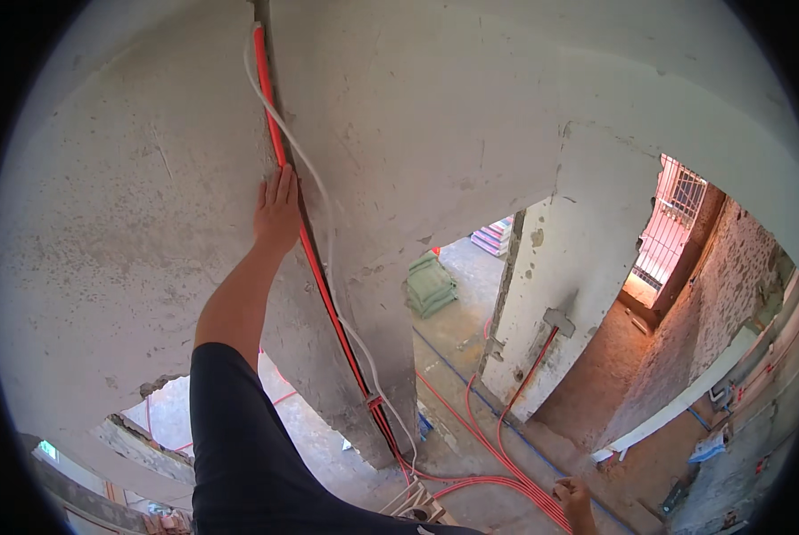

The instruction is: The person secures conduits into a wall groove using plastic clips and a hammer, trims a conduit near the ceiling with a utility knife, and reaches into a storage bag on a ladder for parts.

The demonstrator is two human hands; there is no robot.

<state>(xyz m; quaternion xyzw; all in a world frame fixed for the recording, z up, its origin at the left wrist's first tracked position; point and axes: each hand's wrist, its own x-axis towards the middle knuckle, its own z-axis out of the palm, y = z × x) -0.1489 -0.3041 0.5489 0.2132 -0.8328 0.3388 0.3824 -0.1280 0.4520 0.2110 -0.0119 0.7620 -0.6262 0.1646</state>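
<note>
Left hand [276,212]: fingers extended and flat against the grey plastered wall [132,223], palm beside the red conduit [303,241] that runs down a chased groove, apparently to brace or press it in; nothing clasped. White cable [324,209]: hangs loose just right of the conduit, joining it at a clip low on the wall corner. Right hand [571,493]: low at the frame edge, near red conduits on the floor [506,464]; partly cut off, closure not discernible. Green sacks [430,283]: stacked beyond the doorway; contents unclear. Barred window [676,209]: distant, overexposed.
</note>
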